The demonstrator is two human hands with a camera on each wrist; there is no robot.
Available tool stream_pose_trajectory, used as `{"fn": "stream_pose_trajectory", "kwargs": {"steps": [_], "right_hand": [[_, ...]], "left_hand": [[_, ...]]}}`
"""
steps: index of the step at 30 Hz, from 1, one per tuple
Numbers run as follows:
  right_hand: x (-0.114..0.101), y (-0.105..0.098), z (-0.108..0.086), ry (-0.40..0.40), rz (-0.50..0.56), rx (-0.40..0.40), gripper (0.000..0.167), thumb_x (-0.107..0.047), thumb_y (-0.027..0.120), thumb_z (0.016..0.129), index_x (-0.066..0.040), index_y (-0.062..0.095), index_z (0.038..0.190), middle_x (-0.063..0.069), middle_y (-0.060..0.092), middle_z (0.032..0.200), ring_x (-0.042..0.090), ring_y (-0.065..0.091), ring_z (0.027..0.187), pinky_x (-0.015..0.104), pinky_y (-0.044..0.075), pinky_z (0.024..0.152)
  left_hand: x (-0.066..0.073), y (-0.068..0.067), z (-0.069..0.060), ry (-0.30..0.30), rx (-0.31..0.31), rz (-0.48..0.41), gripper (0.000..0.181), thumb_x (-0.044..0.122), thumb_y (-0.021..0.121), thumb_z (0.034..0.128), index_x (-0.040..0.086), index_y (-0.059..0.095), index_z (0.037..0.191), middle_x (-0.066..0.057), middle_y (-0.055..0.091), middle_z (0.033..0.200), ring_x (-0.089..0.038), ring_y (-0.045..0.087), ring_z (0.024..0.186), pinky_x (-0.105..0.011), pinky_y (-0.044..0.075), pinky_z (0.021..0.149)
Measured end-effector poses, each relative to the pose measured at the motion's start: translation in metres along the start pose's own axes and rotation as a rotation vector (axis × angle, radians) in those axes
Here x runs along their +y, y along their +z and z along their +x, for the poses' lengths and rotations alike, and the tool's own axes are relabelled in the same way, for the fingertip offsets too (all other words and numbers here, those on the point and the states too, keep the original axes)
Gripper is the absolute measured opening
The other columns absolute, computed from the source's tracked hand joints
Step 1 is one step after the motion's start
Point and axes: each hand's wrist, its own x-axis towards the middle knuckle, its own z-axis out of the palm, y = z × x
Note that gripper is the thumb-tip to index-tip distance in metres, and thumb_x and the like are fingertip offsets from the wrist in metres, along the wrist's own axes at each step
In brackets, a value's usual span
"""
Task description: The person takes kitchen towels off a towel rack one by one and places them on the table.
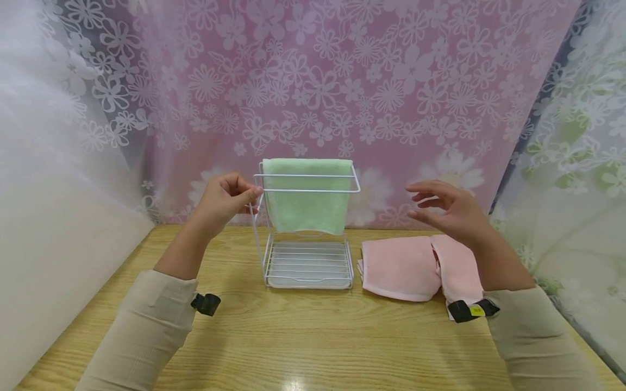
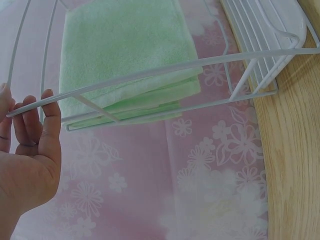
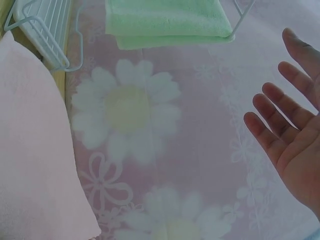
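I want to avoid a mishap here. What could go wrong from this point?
The white wire rack might tip if pulled: the left hand grips it high up, while the right hand is off it. The green towel could then slide, since it hangs draped over the rack's top with no clip visible.

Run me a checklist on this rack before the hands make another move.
1. Rack upright on the table: ok.
2. Rack steadied: ok; the left hand pinches its upper left corner.
3. Green towel hung: ok, draped over the rear bar.
4. Front two bars bare: ok.
5. Right hand free: ok, holding nothing.
6. Pink cloth in hand: not ok; it lies on the table, right of the rack.
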Motion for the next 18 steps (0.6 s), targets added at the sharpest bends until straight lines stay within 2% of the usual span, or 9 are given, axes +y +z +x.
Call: {"fn": "stream_pose_trajectory", "kwargs": {"steps": [7,14,18], "right_hand": [[-0.004,0.002,0.009,0.048,-0.003,-0.041,0.051,0.004,0.073,0.084,-0.009,0.061,0.132,0.002,0.057,0.127,0.009,0.058,0.104,0.015,0.05,0.086],[-0.011,0.003,0.02,0.036,-0.001,-0.053,0.05,0.004,0.073,0.085,-0.008,0.06,0.132,-0.004,0.058,0.125,0.01,0.057,0.104,0.019,0.05,0.089],[-0.015,0.004,0.028,0.03,-0.017,-0.052,0.05,0.002,0.074,0.085,-0.009,0.061,0.131,-0.001,0.059,0.123,0.01,0.058,0.104,0.019,0.05,0.09]], "left_hand": [[-0.001,0.0,0.0,0.01,0.002,-0.005,0.017,0.014,0.068,0.0932,0.0,0.061,0.085,-0.003,0.067,0.077,-0.018,0.064,0.067,-0.039,0.059,0.07],[-0.001,0.0,0.0,0.011,-0.001,-0.013,0.017,0.013,0.069,0.093,0.001,0.061,0.084,-0.003,0.067,0.077,-0.018,0.064,0.067,-0.04,0.059,0.07],[-0.001,0.0,0.0,0.011,-0.004,-0.012,0.018,0.014,0.069,0.0931,0.0,0.061,0.085,-0.004,0.067,0.078,-0.018,0.064,0.067,-0.04,0.059,0.071]]}}
